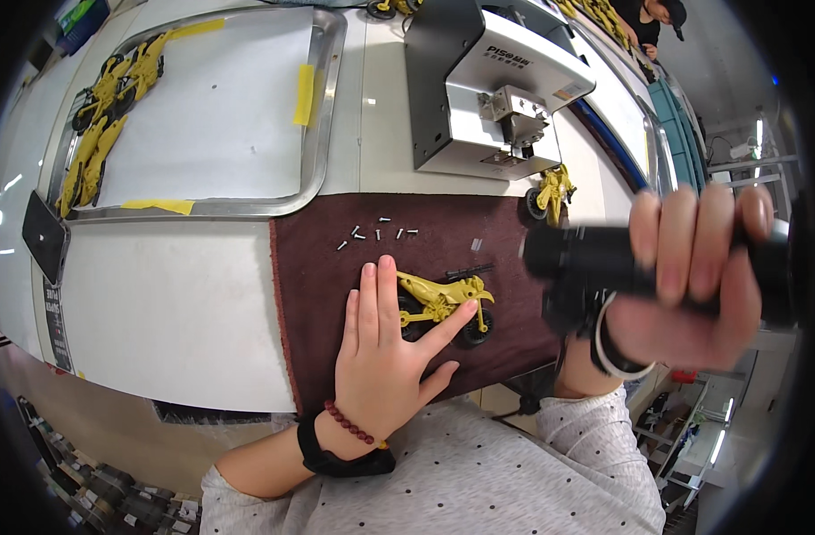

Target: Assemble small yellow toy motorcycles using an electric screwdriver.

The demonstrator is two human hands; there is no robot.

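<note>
Just below the middle of the frame a small yellow toy motorcycle (445, 303) lies on its side on a dark brown cloth mat (318, 294), and the flat lie looks chosen so that its broad side faces up and it cannot roll on its two black wheels. The left hand (385, 343) rests on it with fingers spread and nearly straight, open rather than clasped, the fingertips pressing the rear wheel and frame down against the mat; this reads as pinning, not lifting. The bike has a mustard-yellow body, black tyres with yellow hubs, and a thin black handlebar piece showing just above it. At centre right the right hand (692, 276) is curled tightly around a thick black powered screwdriver (594, 263), held level and above the mat with its front end pointing left, near but apart from the toy; motion blur hides its tip. A scatter of small silver screws (376, 234) lies on the mat above the left hand, within easy reach. Another yellow toy motorcycle (550, 192) stands at the mat's upper edge beneath a grey screw feeder machine (487, 85). In the upper left, a metal tray (323, 134) lined with white paper holds more finished yellow bikes (104, 125) along its left side.
</note>
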